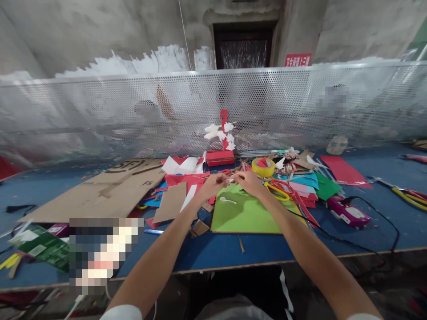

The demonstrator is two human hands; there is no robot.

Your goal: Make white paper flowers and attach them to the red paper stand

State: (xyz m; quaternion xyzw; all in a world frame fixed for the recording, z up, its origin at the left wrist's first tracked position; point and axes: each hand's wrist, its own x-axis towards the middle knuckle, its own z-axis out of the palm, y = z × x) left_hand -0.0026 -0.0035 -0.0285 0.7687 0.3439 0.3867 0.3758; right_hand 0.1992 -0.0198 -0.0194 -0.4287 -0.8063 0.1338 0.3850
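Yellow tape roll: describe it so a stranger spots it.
On the blue table, look just beyond the right hand. The yellow tape roll lies there, a thick ring with a red scrap in its hole amid flat paper.

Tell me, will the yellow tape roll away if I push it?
Probably not: the yellow tape roll lies flat, so it would likely slide instead. It looks light. The paper scraps crowded beside it may block it.

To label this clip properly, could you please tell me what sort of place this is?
Probably a craft workbench in a rough workshop: coloured paper scraps, cardboard, scissors and a tape roll litter the blue table, a perforated metal screen backs it, and bare concrete walls rise behind.
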